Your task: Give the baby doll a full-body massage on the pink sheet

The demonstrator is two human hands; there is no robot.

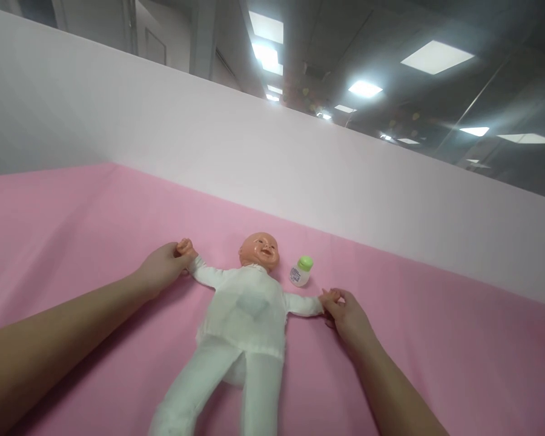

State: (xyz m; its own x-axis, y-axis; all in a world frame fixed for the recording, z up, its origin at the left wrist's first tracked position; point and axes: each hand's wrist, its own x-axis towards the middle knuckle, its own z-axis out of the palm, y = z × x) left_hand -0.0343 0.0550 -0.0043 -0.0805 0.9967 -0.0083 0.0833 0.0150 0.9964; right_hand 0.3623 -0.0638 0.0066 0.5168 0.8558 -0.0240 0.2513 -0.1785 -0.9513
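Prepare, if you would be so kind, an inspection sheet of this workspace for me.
Surface: pink cover, lightly creased.
Job's things: doll in white clothes, lying face up with arms spread.
Clutter: small bottle with a green cap, beside the doll's head.
Hands: left hand holds one doll hand; right hand holds the other.
Cables: nothing seen.
Surroundings: white panel behind; ceiling lights beyond.
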